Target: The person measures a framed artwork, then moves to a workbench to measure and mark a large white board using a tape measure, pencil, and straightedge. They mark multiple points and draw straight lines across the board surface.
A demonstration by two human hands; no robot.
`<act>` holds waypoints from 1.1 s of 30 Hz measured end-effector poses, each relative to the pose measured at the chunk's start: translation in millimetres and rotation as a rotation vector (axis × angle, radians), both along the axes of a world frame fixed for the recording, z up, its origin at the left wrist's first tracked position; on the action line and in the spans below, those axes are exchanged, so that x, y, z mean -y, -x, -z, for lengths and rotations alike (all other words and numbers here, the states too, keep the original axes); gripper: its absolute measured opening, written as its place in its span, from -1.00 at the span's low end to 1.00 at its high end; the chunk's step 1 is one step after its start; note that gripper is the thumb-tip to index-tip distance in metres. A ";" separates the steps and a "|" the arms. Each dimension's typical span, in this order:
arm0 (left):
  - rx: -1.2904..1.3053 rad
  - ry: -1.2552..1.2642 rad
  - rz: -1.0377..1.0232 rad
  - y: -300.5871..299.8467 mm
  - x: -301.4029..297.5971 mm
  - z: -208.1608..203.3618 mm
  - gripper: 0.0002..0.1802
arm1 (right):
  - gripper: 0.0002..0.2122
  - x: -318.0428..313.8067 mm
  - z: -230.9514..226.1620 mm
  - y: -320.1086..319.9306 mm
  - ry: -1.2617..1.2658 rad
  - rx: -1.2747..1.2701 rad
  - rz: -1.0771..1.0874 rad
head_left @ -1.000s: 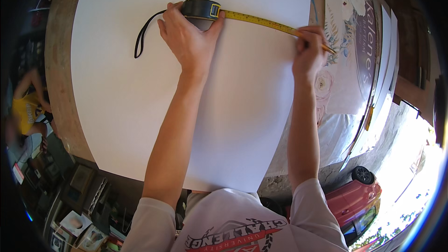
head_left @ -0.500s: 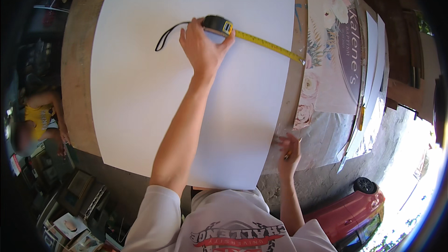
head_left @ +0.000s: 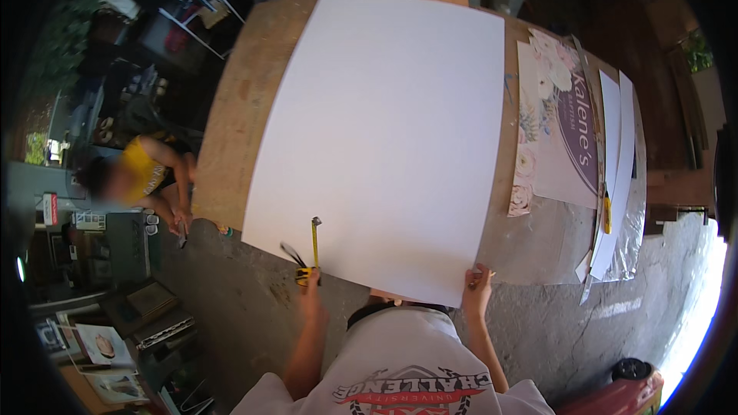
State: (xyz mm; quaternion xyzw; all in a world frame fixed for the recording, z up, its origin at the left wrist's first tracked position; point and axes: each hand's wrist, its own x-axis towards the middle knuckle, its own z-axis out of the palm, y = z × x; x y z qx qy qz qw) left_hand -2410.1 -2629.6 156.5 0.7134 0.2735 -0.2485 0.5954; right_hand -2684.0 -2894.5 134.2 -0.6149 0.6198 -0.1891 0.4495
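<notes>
A large white sheet (head_left: 377, 131) lies on the wooden table (head_left: 231, 146), its near edge close to my body. At the sheet's near left edge, my left hand (head_left: 310, 300) is closed around a black and yellow tape measure (head_left: 304, 276). A short length of yellow blade (head_left: 314, 242) sticks out from it over the sheet, and a black wrist strap (head_left: 290, 252) hangs from the case. My right hand (head_left: 478, 286) is closed beside the sheet's near right corner, with a thin pencil (head_left: 492, 273) between its fingers, mostly hidden.
Right of the sheet lie a floral printed panel (head_left: 565, 131), long white strips (head_left: 607, 177) and a yellow cutter (head_left: 607, 211). A person in a yellow top (head_left: 142, 169) crouches left of the table. Picture frames (head_left: 146, 307) stand at lower left; a red car (head_left: 615, 396) is at lower right.
My left hand has come back from the sheet's middle to its near edge with the tape measure, its blade now shorter. My right hand has moved to the near right corner. The view has shifted.
</notes>
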 end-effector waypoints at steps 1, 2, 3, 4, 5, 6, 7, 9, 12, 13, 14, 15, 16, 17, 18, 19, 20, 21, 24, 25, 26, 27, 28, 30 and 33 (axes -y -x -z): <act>-0.177 -0.040 -0.059 2.6 -6.7 6.6 -0.37 | -0.81 0.6 3.3 0.3 0.063 -0.009 0.001; -0.176 0.078 -0.074 8.0 -10.1 12.5 -0.38 | -0.83 1.9 5.5 -0.4 0.099 -0.030 0.004; -0.215 0.174 -0.114 14.6 -10.5 17.6 -0.39 | -0.81 3.2 5.6 -0.2 0.158 -0.030 -0.047; -0.174 0.253 -0.098 19.3 -10.6 20.6 -0.44 | -0.78 5.3 3.7 -0.5 0.190 -0.045 -0.098; -0.131 0.343 -0.088 20.9 -7.7 22.8 -0.49 | -0.74 6.7 0.2 -2.6 0.225 -0.077 -0.138; -0.087 0.432 -0.077 21.3 -5.8 22.3 -0.54 | -0.73 6.6 -5.8 -4.0 0.224 -0.033 -0.137; -0.068 0.500 -0.084 21.1 -4.8 19.6 -0.56 | -0.71 6.3 -13.9 -5.5 0.221 -0.008 -0.129; -0.035 0.629 -0.103 14.5 -2.3 9.0 -0.62 | -0.70 3.2 -32.0 -14.5 0.228 0.058 -0.120; -0.019 0.573 -0.080 -5.2 -4.8 -14.6 -0.66 | -0.71 -13.0 -65.4 -28.8 0.225 0.177 -0.114; 0.116 0.518 0.040 -13.3 -5.9 -22.4 -0.61 | -0.70 -24.1 -76.0 -35.0 0.213 0.217 -0.128; 0.167 0.450 0.075 -19.2 -7.7 -29.3 -0.59 | -0.69 -37.7 -87.3 -39.8 0.178 0.253 -0.129; 0.217 0.380 0.108 -23.6 -11.9 -34.8 -0.57 | -0.71 -55.1 -97.9 -44.0 0.127 0.273 -0.142; 0.316 0.335 0.141 -29.7 -16.9 -38.6 -0.55 | -0.73 -73.8 -107.4 -50.7 0.053 0.293 -0.141; 0.311 0.284 0.092 -39.0 -21.4 -40.9 -0.55 | -0.73 -95.4 -116.8 -55.0 0.021 0.307 -0.176; 0.310 0.218 0.035 -49.8 -26.5 -40.6 -0.55 | -0.74 -117.8 -123.6 -59.2 -0.011 0.376 -0.229; 0.333 0.275 -0.004 -60.0 -37.4 -39.8 -0.50 | -0.77 -136.7 -128.3 -64.3 -0.057 0.285 -0.264; 0.315 0.287 -0.049 -71.0 -50.3 -37.4 -0.44 | -0.79 -154.4 -130.2 -67.8 -0.107 0.247 -0.315; 0.348 0.363 -0.065 -84.1 -62.1 -33.3 -0.45 | -0.80 -172.8 -128.5 -71.3 -0.150 0.242 -0.366; 0.369 0.374 -0.129 -112.2 -93.7 -17.8 -0.49 | -0.84 -192.8 -114.8 -71.4 -0.339 0.142 -0.681; 0.350 0.354 -0.152 -120.1 -102.6 -13.0 -0.51 | -0.84 -193.4 -108.1 -69.0 -0.423 0.133 -0.798; 0.377 0.294 -0.160 -127.0 -109.9 -8.7 -0.52 | -0.86 -190.9 -101.7 -65.3 -0.302 0.097 -0.817; 0.391 0.248 -0.168 -132.6 -115.4 -4.5 -0.53 | -0.87 -186.5 -95.9 -60.6 -0.188 0.096 -0.819; 0.379 0.211 -0.186 -136.5 -120.0 -0.3 -0.54 | -0.87 -178.9 -90.7 -55.5 -0.128 0.050 -0.814; 0.419 0.164 -0.133 -139.9 -131.2 6.8 -0.52 | -0.87 -149.3 -81.6 -48.5 -0.104 0.121 -0.656; 0.405 0.040 -0.114 -144.4 -157.3 13.8 -0.48 | -0.83 -89.3 -73.2 -30.5 -0.126 0.160 -0.474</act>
